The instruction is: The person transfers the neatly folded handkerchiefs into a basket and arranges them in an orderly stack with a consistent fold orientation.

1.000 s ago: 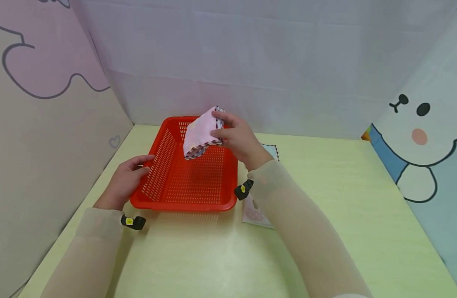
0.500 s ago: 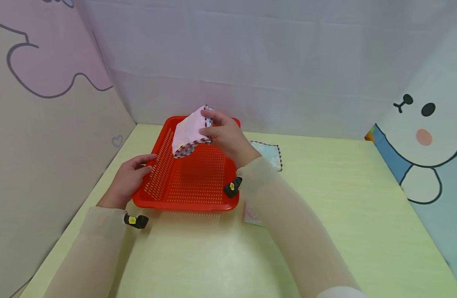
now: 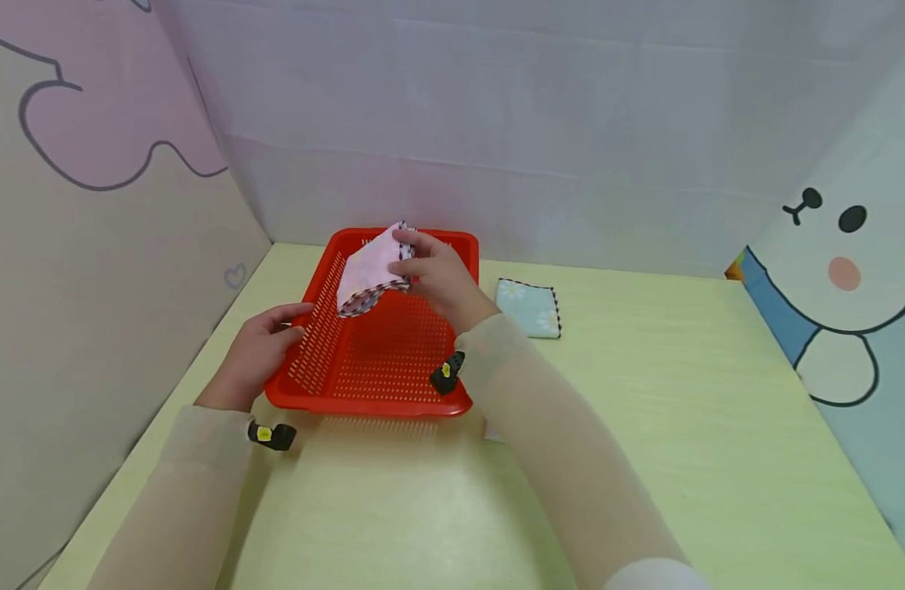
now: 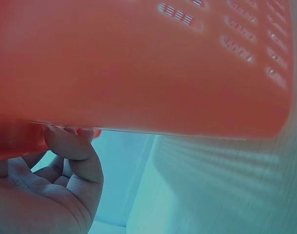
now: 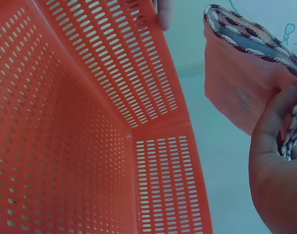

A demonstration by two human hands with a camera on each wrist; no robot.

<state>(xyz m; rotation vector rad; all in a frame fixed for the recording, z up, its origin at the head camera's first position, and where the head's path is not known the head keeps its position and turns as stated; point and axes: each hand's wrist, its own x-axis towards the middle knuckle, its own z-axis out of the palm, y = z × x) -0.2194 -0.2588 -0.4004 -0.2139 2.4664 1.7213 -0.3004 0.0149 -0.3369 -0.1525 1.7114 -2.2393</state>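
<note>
My right hand [image 3: 441, 279] pinches a folded pink handkerchief [image 3: 368, 264] with a dark-and-white stitched edge, holding it above the back of a red plastic basket [image 3: 371, 405]. In the right wrist view, the thumb presses the handkerchief [image 5: 236, 87] near its layered edge. At the basket's left side, my left hand [image 3: 252, 354] grips the rim. From the left wrist, its fingers [image 4: 73, 146] curl at the edge of the basket wall [image 4: 114, 73]. The basket's slotted inside shows no cloth lying on its floor, though the right hand and handkerchief hide part of it.
A folded light-green handkerchief [image 3: 529, 310] with a dark edge lies on the table [image 3: 688, 385], right of the basket. Below it, a corner of another pale pink cloth [image 3: 492, 433] peeks out beside the right sleeve. A white-lilac wall covering [image 3: 570, 147] stands behind.
My right hand has moved left with the pink handkerchief, further over the basket, and dipped slightly. This uncovers the light-green handkerchief and hides most of the pale pink cloth. The left hand keeps its grip.
</note>
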